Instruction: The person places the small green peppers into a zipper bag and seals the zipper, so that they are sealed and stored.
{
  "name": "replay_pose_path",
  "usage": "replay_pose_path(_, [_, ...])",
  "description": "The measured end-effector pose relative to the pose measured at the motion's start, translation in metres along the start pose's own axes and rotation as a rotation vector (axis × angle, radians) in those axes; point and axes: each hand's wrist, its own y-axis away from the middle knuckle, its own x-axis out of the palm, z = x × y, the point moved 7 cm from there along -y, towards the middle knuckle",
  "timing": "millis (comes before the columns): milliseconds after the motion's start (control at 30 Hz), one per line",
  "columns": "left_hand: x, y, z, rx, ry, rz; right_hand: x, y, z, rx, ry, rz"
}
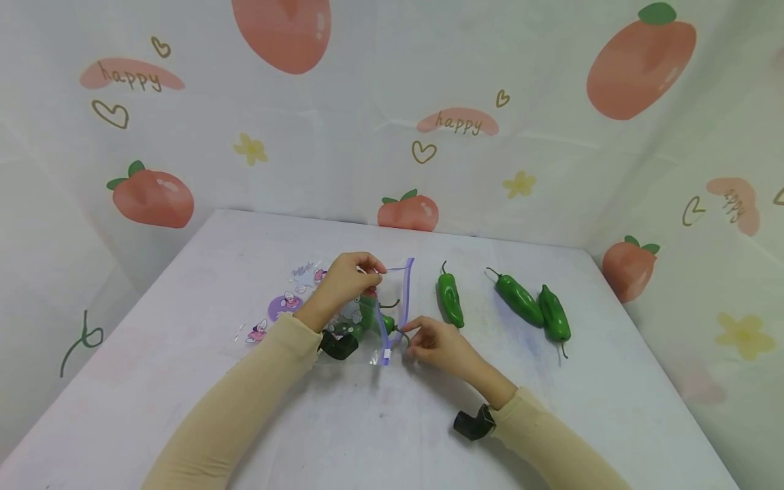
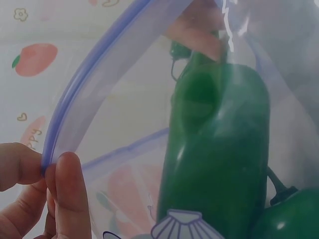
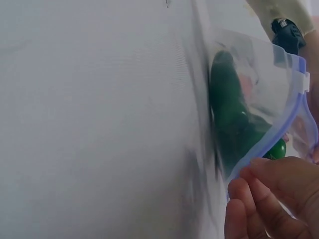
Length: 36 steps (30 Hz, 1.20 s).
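A clear zip bag (image 1: 373,355) with a purple zipper edge (image 1: 409,286) and printed cartoon figures lies on the table, its mouth spread towards the right. My left hand (image 1: 349,279) pinches the upper zipper edge between thumb and fingers, as the left wrist view shows up close. Green chili peppers (image 2: 214,149) with thin stems lie inside the bag. At the mouth, my right hand (image 1: 444,347) pinches the stem of a green chili pepper (image 1: 388,322) whose body is inside the bag. Those fingertips are right beside the lower zipper edge in the right wrist view.
To the right of the bag lies one green chili pepper (image 1: 450,299). Farther right are another (image 1: 519,299) and a third (image 1: 554,314), close together. A white slider (image 1: 387,354) sits at the zipper's near end. A fruit-printed cloth (image 1: 343,150) hangs behind the table.
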Motion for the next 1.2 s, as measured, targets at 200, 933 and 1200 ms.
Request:
replay_pose_path(200, [0.000,0.000,0.000,-0.011,-0.019,0.002,-0.006,-0.004,0.001,0.047,0.006,-0.024])
replay_pose_path(933, [0.001,-0.002,0.002,-0.014,-0.032,0.010,-0.004,-0.021,0.010,0.046,0.023,-0.062])
replay_pose_path(1200, [0.002,-0.002,0.003,-0.023,-0.007,0.007,-0.002,-0.023,0.009,0.040,0.033,-0.050])
